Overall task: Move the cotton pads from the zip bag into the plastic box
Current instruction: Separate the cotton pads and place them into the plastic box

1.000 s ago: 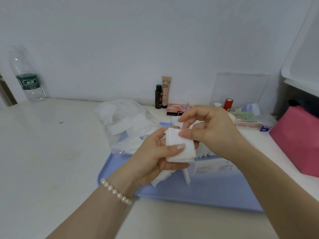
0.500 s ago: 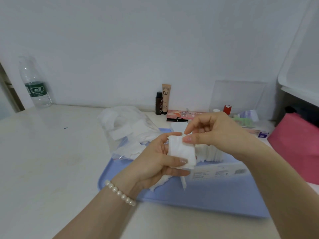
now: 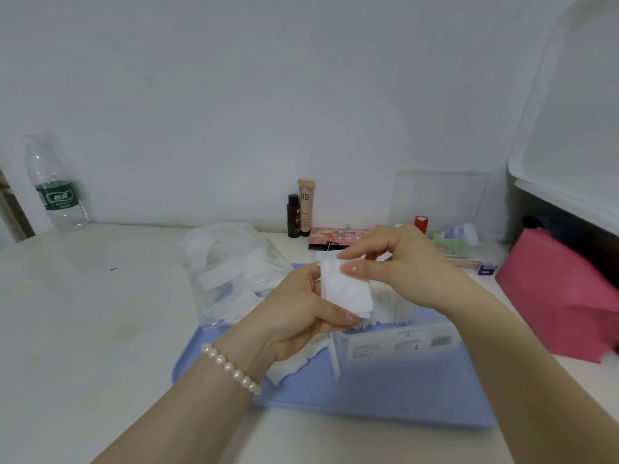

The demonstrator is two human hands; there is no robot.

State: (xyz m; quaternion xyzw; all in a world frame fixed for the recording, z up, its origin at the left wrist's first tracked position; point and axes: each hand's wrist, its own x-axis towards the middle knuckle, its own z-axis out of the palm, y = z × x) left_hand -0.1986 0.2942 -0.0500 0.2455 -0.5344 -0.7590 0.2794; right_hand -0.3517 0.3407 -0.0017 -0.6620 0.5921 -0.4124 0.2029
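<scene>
My left hand (image 3: 298, 316) grips a small stack of white cotton pads (image 3: 348, 291) above the blue tray (image 3: 385, 393). My right hand (image 3: 398, 262) pinches the top edge of that stack with thumb and fingers. Just behind and below the stack stands the clear plastic box (image 3: 395, 343), with a row of pads (image 3: 392, 304) standing upright in it. The clear zip bag (image 3: 234, 272) lies to the left, partly on the tray, with several pads still inside. A few loose pads (image 3: 291, 365) lie on the tray under my left wrist.
A water bottle (image 3: 57, 189) stands far left by the wall. A dark bottle (image 3: 293, 216) and a BB tube (image 3: 306, 207) stand at the back, beside a flat pink box (image 3: 338, 237). A pink bag (image 3: 556, 293) sits right, under a white shelf (image 3: 566, 182).
The view has tilted up slightly. My hands stay together on the pad stack; the right thumb has slid onto its upper edge.
</scene>
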